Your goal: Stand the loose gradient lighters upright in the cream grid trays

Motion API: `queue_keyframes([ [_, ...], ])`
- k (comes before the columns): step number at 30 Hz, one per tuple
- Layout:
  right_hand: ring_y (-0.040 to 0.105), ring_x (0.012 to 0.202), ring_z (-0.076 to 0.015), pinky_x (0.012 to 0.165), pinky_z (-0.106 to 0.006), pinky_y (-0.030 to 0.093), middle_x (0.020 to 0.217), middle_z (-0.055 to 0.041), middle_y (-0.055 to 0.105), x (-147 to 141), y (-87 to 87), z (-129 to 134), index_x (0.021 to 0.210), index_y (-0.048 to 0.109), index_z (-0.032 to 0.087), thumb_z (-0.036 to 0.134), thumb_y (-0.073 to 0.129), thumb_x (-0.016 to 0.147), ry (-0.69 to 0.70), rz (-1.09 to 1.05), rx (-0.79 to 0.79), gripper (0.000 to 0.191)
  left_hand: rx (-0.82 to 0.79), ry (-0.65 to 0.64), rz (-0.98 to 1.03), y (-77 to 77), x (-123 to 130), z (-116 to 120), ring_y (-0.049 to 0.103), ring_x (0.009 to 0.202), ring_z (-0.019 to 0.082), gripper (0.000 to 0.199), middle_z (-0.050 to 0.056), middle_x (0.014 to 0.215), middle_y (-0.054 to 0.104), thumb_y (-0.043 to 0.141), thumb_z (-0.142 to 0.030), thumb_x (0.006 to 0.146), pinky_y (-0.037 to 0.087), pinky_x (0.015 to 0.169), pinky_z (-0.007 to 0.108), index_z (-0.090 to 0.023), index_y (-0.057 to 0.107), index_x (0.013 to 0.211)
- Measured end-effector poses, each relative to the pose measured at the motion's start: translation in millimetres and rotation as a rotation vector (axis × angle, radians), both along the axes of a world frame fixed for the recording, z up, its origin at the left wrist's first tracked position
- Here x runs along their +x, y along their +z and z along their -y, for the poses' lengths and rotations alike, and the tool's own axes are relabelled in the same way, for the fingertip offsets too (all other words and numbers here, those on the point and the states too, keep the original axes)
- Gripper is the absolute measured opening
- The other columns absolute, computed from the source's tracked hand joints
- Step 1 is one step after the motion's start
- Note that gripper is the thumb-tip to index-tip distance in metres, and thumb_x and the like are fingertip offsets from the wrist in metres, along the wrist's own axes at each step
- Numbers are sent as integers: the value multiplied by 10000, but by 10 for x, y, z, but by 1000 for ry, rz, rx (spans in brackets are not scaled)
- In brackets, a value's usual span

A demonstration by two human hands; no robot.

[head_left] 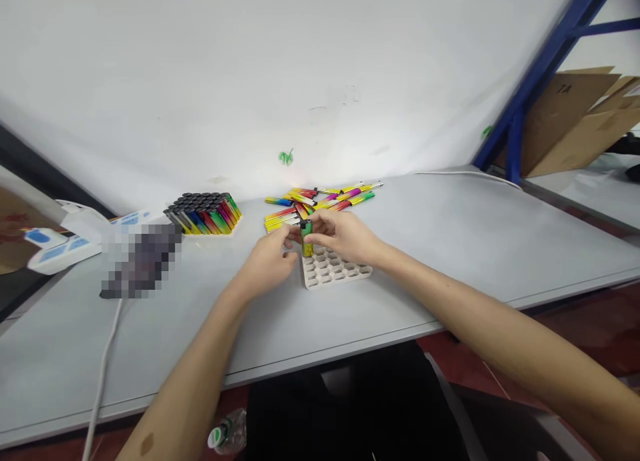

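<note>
Head view: right fingers [317, 239] are pinching a green-yellow lighter [307, 245] at a white perforated tray [335, 269], left fingers [289, 257] curving half-open.

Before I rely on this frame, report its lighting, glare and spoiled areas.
Head view: wall bright, floor under the table dim; head view: glints on the scattered lighters; head view: a pixelated patch masks detail at left.

Pictured with a dark object [150, 258] pixelated beyond telling, left forearm [195, 368] cut off below, right forearm [500, 328] and cardboard boxes [573, 118] cropped at right, and part of a white tray [327, 283] hidden by the right hand [345, 234]
</note>
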State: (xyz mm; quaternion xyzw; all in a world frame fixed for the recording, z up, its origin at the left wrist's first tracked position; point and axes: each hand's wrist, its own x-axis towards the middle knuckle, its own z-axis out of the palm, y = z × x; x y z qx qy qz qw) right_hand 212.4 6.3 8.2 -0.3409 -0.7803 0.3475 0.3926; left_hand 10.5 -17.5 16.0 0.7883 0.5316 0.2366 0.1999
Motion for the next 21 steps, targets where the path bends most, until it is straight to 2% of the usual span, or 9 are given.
queue_keyframes([
  [4, 674, 815, -185, 769, -332, 501, 897, -20, 737, -21, -27, -7, 1002, 625, 206, 267, 691, 895, -31, 120, 78, 139, -206, -129, -4, 65, -76, 70, 603, 1173, 287, 687, 103, 1336, 619, 633, -316, 766, 509, 961, 402, -202, 473, 1425],
  [8, 658, 795, -180, 748, -313, 482, 868, -21, 737, -33, -2, 46, 973, 655, 195, 274, 698, 897, -20, 204, 106, 118, -222, -192, -18, 48, -94, 88, 530, 1271, 334, 984, 119, 1428, 543, 817, -549, 652, 478, 1024, 437, -233, 395, 1483],
  [10, 668, 840, -183, 769, -305, 480, 916, -24, 749, 7, 21, 49, 1018, 679, 200, 310, 701, 902, 6, 196, 103, 161, -216, -163, -73, 28, -85, 86, 528, 1247, 364, 991, 139, 1354, 569, 843, -625, 586, 477, 1011, 463, -205, 470, 1402],
  [12, 668, 869, -185, 777, -302, 474, 963, -35, 753, 107, 38, 2, 1037, 696, 202, 364, 625, 957, -35, 201, 120, 194, -218, -125, -116, 19, -70, 88, 537, 1208, 378, 948, 149, 1286, 586, 829, -678, 570, 479, 989, 483, -183, 524, 1318],
  [15, 652, 862, -197, 775, -318, 458, 975, -66, 744, 355, 30, -154, 976, 706, 178, 343, 451, 1036, -285, 292, 182, 310, -214, -114, -135, 31, -44, 108, 529, 1209, 376, 952, 155, 1300, 571, 810, -686, 590, 465, 1005, 493, -175, 509, 1334],
  [17, 651, 939, -216, 840, -331, 461, 1034, -83, 741, 530, 2, -267, 1023, 716, 171, 264, 502, 1002, -375, 401, 186, 234, -211, -114, -136, 49, -31, 122, 520, 1226, 371, 967, 155, 1314, 563, 805, -679, 600, 458, 1019, 489, -178, 486, 1364],
  [19, 640, 1025, -243, 897, -348, 468, 1090, -109, 719, 658, -29, -343, 1098, 722, 167, 258, 606, 945, -370, 524, 140, 213, -212, -111, -143, 66, -24, 131, 525, 1215, 371, 955, 151, 1287, 572, 800, -690, 599, 466, 1006, 484, -180, 494, 1346],
  [21, 618, 1088, -267, 939, -365, 470, 1121, -128, 693, 715, -49, -370, 1144, 724, 166, 303, 678, 905, -351, 602, 103, 280, -213, -105, -161, 76, -22, 132, 534, 1192, 372, 911, 147, 1250, 579, 783, -716, 605, 478, 983, 482, -180, 519, 1293],
])
